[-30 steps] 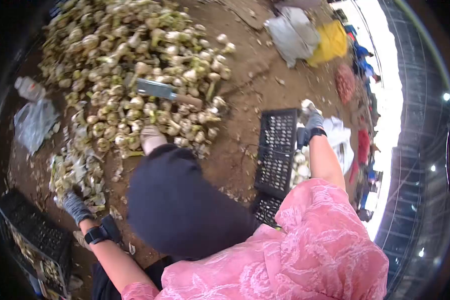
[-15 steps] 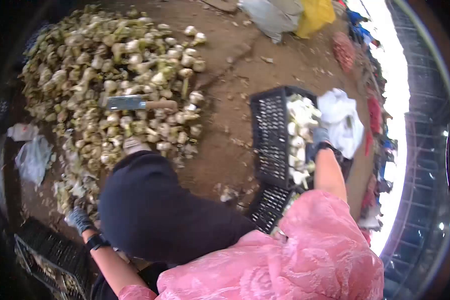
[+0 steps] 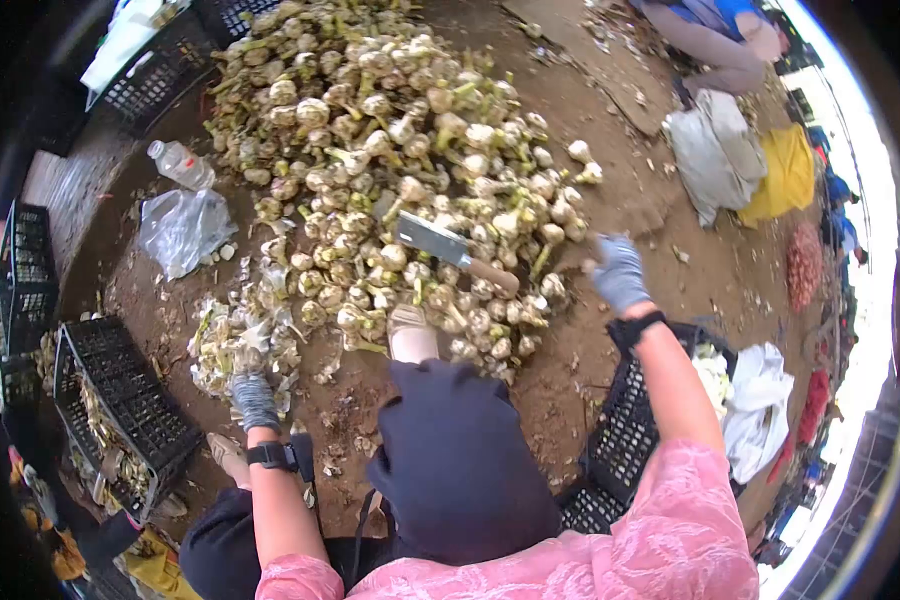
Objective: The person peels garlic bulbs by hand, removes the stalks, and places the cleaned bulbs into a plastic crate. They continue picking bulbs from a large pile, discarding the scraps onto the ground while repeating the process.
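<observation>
A big heap of garlic bulbs (image 3: 370, 130) with stems lies on the ground before me. A cleaver (image 3: 455, 255) with a wooden handle rests on top of it. My right hand (image 3: 620, 275), in a grey glove, is just right of the heap, empty, with its fingers apart. My left hand (image 3: 255, 402), also gloved, is low at the near edge of a small pile of garlic skins and trimmings (image 3: 235, 345); its fingertips are obscured against the pile. My shoe (image 3: 410, 335) touches the heap's near edge.
Black crates (image 3: 625, 425) stand at the right, with white garlic and a white plastic bag (image 3: 757, 410) beside them. A tilted black crate (image 3: 125, 400) holds scraps at left. A bottle (image 3: 180, 165) and clear bag (image 3: 185, 230) lie nearby. A person (image 3: 715, 50) sits at top right.
My right hand has left the crate of garlic and moved left toward the heap. The view has swung left. My left hand stays by the skins.
</observation>
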{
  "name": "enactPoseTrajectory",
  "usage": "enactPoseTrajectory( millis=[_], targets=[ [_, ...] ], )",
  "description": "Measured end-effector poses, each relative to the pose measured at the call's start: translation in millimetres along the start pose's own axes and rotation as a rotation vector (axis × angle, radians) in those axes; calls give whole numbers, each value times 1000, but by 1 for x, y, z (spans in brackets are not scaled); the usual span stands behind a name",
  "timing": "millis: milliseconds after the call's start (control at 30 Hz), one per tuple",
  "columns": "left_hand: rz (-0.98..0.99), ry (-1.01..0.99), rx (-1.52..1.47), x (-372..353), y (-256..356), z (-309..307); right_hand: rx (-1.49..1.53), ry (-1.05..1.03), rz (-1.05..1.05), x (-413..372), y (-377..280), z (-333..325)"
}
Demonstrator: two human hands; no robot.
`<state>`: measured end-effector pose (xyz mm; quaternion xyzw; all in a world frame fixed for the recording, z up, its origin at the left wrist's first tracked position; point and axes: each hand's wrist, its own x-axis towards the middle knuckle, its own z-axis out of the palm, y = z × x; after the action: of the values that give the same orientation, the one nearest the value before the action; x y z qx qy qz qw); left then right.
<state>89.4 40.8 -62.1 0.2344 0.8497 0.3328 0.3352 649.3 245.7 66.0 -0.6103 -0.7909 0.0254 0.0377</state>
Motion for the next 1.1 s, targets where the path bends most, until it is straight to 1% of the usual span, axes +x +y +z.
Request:
enactPoseTrajectory(
  millis=[33, 67, 100, 167, 200, 233, 267, 300, 333, 367, 400, 433, 467, 500, 567, 633, 667, 700, 767, 800, 833, 900, 933, 967, 1033, 1067, 1100],
  targets=[
    [22, -30, -56, -12, 9, 2, 74, -20, -67, 28, -16, 25],
    [43, -59, -107, -27, 20, 2, 61, -53, -91, 55, -37, 41],
    [4, -19, 53, -42, 53, 2, 47, -87, -113, 79, -52, 55],
    [44, -83, -212, -33, 24, 6, -195, -181, -140, 125, -69, 94],
    [40, -29, -232, -45, 49, 8, -164, -144, -169, 139, -67, 117],
    [126, -19, -59, -31, 22, 5, -117, -206, -164, 149, -73, 123],
    [31, -13, -371, -50, 57, 12, -215, -161, -215, 157, -64, 148],
    [37, -3, -304, -50, 56, 15, -210, -163, -135, 157, -83, 130],
    [215, -21, -231, -32, 21, 22, -304, -311, -82, 165, -86, 132],
    [183, -33, -201, -23, -11, 30, -325, -153, -95, 165, -85, 140],
    [155, -35, -142, -33, 14, 29, -317, -163, -92, 162, -92, 128],
    [21, -75, -259, -38, 27, 29, -349, -93, -116, 158, -104, 113],
    [57, -110, -319, -41, 41, 31, -347, -88, -142, 161, -123, 104],
    [50, -93, -334, -43, 57, 32, -149, -59, -329, 161, -146, 95],
    [112, -298, -600, -50, 87, 36, 238, -23, -681, 150, -196, 70],
    [80, -431, -788, -58, 107, 38, 270, -249, -932, 132, -272, 36],
    [174, -459, -788, -61, 119, 32, 297, -313, -1024, 124, -307, 15],
    [114, -548, -897, -66, 134, 18, 329, -375, -1122, 117, -337, -1],
    [201, -515, -953, -56, 129, 7, 431, -400, -1233, 111, -380, -10],
    [221, -439, -969, -56, 136, -8, 398, -445, -1229, 113, -396, -9],
    [226, -413, -976, -54, 131, -19, 505, -436, -1262, 113, -412, -14],
    [317, -177, -983, -49, 121, -37, 999, -603, -874, 113, -432, 0],
    [333, -115, -1005, -49, 121, -51, 1139, -663, -675, 112, -444, -3],
    [332, -92, -1017, -47, 114, -55, 1291, -786, -460, 113, -451, 12],
    [289, -21, -1105, -47, 103, -61, 1382, -977, -198, 86, -478, 5],
    [245, -16, -1132, -51, 101, -64, 1411, -966, -230, 75, -488, 14],
    [238, -16, -1133, -52, 99, -63, 1200, -915, -349, 71, -494, 24]
  ],
)
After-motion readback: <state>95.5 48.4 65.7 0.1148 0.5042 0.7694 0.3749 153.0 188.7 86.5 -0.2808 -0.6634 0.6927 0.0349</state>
